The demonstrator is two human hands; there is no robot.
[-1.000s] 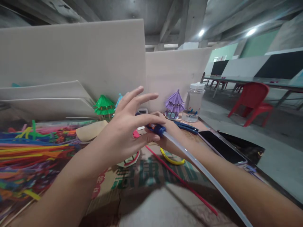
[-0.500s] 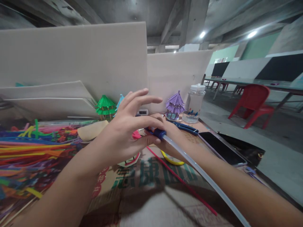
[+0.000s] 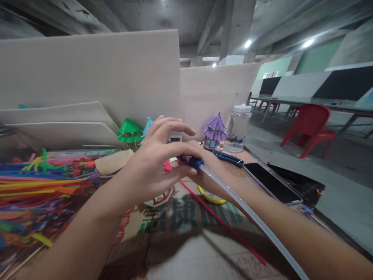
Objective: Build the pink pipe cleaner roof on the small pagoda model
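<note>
My right hand (image 3: 210, 171) grips a blue tool (image 3: 194, 162) with a long translucent stick (image 3: 247, 216) running back along my forearm. My left hand (image 3: 151, 171) is in front of it, thumb and forefinger closed at the tool's front end, the other fingers curled above. What they pinch is hidden. Below the hands a red pipe cleaner (image 3: 221, 223), a yellow curved piece (image 3: 211, 199) and a small white and red piece (image 3: 160, 199) lie on printed cardboard (image 3: 180, 229).
A heap of coloured pipe cleaners (image 3: 37, 186) fills the left. Green (image 3: 128, 132) and purple (image 3: 215, 128) model pavilions and a clear jar (image 3: 240, 126) stand by the partition. A blue hand tool (image 3: 230, 158) and a phone (image 3: 271, 182) lie at right; a red chair (image 3: 310, 126) is beyond.
My left hand's upper fingers have curled down from stretched out toward the blue tool. The right hand and the tool have hardly moved.
</note>
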